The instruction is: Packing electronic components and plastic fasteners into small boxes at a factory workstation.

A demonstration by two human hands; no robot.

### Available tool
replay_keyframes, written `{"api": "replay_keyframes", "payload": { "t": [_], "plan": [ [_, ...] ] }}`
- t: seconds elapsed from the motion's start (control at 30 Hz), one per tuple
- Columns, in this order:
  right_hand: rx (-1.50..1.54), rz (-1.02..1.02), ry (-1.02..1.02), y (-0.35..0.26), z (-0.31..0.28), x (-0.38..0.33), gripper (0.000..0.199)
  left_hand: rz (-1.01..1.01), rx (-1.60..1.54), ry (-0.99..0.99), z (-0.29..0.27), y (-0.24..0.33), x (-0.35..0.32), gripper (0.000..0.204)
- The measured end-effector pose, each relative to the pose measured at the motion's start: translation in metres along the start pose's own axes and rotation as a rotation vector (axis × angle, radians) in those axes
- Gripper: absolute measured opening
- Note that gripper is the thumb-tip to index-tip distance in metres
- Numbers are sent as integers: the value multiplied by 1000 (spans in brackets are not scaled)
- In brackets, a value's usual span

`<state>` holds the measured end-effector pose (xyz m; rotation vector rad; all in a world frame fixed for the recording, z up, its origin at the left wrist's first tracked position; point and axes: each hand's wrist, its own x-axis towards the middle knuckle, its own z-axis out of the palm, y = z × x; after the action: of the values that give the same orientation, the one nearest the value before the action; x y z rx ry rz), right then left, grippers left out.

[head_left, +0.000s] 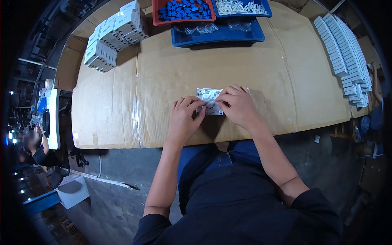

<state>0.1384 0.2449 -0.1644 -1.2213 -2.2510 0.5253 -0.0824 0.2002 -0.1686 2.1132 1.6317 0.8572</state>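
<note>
A white rectangular plastic housing [210, 91] with molded details lies on the cardboard-covered table in front of me. My left hand [186, 116] is at its left side, thumb and fingertips pinched together over its middle. From the right, my right hand [237, 107] reaches over the same housing with its fingers closed in a pinch. Between the two sets of fingertips is something small and whitish, partly see-through, too small to name. My fingers hide parts of the housing's middle and right side.
At the back stand a red tray [183, 23] of blue parts, a blue tray [241, 15] of white parts and a blue bin [220, 38] holding clear bags. White housings are stacked at the left [102, 55] and right [347, 57]. Another person [38, 147] sits far left.
</note>
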Motion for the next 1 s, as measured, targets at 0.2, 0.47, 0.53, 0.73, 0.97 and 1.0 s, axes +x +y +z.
{"api": "replay_keyframes", "payload": {
  "t": [0.2,0.47,0.53,0.73,0.97,1.0],
  "plan": [
    [-32,4,-75,-5,-5,2,12,40,20,-60,-4,5,-7,31],
    [-60,-15,-143,-12,-5,6,11,-6,-18,42,12,-3,-21,45],
    [-58,-23,-165,-11,-6,7,11,38,19,54,13,0,-19,46],
    [-59,-67,-183,-7,-7,3,13,87,82,74,16,1,-21,48],
    [-84,-113,-228,-3,-15,12,12,55,80,71,14,4,-15,39],
    [-89,-118,-221,-1,-14,11,12,62,81,78,14,1,-16,39]
  ]
}}
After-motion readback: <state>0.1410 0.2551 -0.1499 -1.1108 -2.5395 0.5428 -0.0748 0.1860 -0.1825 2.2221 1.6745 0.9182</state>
